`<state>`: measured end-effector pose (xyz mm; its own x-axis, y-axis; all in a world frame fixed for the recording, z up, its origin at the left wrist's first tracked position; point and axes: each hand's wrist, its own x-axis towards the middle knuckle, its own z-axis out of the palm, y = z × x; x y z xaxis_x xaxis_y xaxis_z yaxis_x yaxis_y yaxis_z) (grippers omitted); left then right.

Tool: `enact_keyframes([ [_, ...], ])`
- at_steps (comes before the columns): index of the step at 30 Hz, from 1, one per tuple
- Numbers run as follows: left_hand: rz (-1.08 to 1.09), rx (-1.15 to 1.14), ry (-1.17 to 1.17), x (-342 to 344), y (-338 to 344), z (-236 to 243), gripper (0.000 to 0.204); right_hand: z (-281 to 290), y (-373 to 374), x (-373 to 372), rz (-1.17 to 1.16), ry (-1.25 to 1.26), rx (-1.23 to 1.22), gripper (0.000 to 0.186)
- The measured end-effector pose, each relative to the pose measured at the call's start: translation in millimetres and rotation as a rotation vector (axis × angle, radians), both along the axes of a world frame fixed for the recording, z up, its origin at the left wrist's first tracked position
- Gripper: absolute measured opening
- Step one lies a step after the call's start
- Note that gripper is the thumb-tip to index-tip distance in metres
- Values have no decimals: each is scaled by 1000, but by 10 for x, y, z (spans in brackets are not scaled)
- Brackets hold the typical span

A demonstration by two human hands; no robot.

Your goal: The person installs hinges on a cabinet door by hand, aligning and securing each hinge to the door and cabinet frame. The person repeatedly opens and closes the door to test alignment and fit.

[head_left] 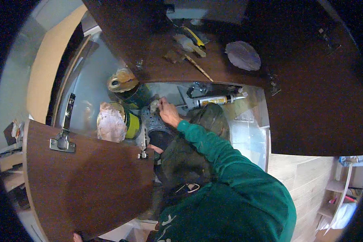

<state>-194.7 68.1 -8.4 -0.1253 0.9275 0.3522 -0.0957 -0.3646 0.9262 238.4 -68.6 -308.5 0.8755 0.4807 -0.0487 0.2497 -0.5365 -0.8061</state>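
Work mid-course between brown panels point(310, 117)

The right hand point(169, 113) reaches down to a small pale piece point(154, 105), which sits just above the toe of a grey clog point(148, 121), near two cans. Its grip looks narrow, fingers drawn together, though I cannot tell whether they actually hold the piece. Of the left hand point(77, 237) only a bit of skin shows, at the lower edge of the brown door point(92, 177); I cannot tell its grip.

I'd judge the job under way rather than finished: supplies lie out, and two metal hinges point(63, 143) sit on the door, their arms sticking out. Whether those are fastened, and how much remains, I cannot tell.

Textures vary. The panels are smooth, dark and wood-toned. One round can point(139, 97) is dark green under a dull golden lid point(125, 82); the other point(133, 126) wears a lime band and a crumpled, pinkish cover point(111, 124). A slim sealant cartridge point(215, 101) with a tapered nozzle lies to the right. Above, on the wood, rest a brush point(198, 67) with a thin handle, a curved yellow-and-black tool point(194, 37) and a wrinkled greyish oval point(243, 55).
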Motion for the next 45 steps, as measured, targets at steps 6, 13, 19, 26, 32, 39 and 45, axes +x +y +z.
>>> enact_keyframes([
  [6,-21,91,27,-205,94,-56,48,344,-256,-44,55,-157,217,21],
  [13,-79,230,101,-906,598,-564,46,653,-1703,121,-246,-296,83,24],
  [19,-63,723,484,-1404,1134,-891,45,450,-2942,363,-748,-319,-70,27],
  [26,-29,366,131,-715,596,-813,48,-364,-3699,657,-810,-591,-426,22],
  [32,-234,333,-54,-147,346,-376,41,-207,-3610,531,-969,-526,-312,18],
  [39,-220,470,11,312,112,113,21,366,-3186,-125,-880,-432,-41,28],
  [45,-313,349,-220,445,-59,403,11,145,-3073,-613,-589,-209,-218,26],
])
